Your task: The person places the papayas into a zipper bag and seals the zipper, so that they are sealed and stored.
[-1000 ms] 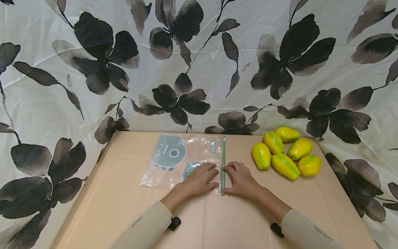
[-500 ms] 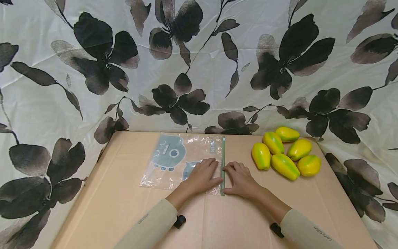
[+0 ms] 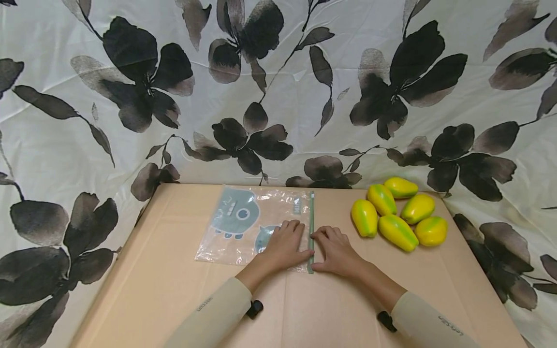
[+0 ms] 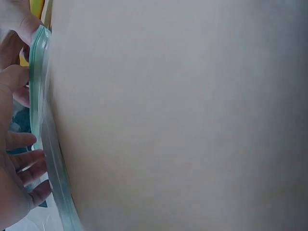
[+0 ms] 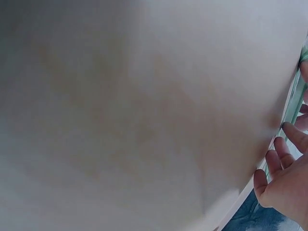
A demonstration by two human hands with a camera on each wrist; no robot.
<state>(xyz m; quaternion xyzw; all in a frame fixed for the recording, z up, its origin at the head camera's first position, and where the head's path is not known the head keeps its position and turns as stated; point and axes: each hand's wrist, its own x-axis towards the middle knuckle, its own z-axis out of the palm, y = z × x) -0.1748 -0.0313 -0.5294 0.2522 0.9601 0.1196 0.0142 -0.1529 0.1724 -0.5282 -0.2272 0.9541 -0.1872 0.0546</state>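
Creased white cloth backdrop with large black and grey flowers, pale tan tabletop below.

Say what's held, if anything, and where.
Whether anything is gripped cannot be told: left hand rests on the bag, right hand touches its green edge.

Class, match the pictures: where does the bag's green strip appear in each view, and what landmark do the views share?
Head: strip just right of centre, along the bag's right edge.
Left wrist: strip down the left side.
Right wrist: strip slanting along the right side.
Shared landmark: fingers beside the strip.
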